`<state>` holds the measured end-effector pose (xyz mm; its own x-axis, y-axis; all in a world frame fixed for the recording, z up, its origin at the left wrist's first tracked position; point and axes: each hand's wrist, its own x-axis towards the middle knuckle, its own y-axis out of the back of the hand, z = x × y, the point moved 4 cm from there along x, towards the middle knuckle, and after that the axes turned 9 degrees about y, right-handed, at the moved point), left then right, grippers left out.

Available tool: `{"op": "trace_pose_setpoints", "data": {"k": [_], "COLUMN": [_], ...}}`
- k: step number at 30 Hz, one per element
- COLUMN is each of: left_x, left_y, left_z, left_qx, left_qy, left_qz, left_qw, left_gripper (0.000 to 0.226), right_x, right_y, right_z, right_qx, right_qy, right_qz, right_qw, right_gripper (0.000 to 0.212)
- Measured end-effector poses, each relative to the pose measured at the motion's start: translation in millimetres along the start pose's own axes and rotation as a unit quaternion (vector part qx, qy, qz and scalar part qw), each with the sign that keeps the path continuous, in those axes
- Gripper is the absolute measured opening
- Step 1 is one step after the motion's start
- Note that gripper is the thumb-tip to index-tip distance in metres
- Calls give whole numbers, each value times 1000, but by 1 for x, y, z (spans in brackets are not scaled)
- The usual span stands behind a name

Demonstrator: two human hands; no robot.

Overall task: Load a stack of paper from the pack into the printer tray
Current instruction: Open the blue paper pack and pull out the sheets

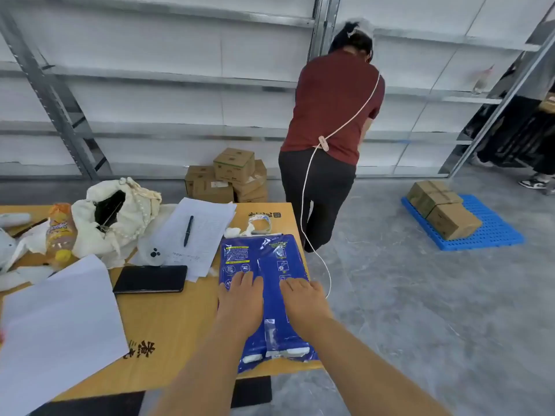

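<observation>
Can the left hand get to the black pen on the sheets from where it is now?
Probably yes. The left hand lies flat on the blue paper pack, and the pen rests uncovered on the printed sheets ahead and to its left, nothing standing between.

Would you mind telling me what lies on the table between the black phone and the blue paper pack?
In the head view, only bare wooden table separates the black phone from the blue paper pack; the sheets with the pen lie farther back.
</observation>
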<state>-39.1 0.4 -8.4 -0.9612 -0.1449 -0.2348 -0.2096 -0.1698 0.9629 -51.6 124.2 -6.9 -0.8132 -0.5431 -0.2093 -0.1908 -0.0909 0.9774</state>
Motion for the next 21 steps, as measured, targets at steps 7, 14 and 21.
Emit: {"op": "trace_pose_setpoints", "data": {"k": [7, 14, 21], "left_x": [9, 12, 14], "left_y": [-43, -66, -83], "left_z": [-3, -8, -10], "left_qx": [31, 46, 56], "left_qy": [-27, -46, -54], "left_qz": [-67, -111, -138], "left_qw": [997, 992, 987], "left_gripper": [60, 62, 65], "right_x": [16, 31, 35], "right_y": [-42, -65, -70], "right_z": [-5, -11, -13], "right_qx": [-5, -1, 4], "right_qy": [-2, -12, -28], "right_qz": [-58, -77, -74], "right_qw": [998, 997, 997], "right_gripper": [39, 37, 28]}}
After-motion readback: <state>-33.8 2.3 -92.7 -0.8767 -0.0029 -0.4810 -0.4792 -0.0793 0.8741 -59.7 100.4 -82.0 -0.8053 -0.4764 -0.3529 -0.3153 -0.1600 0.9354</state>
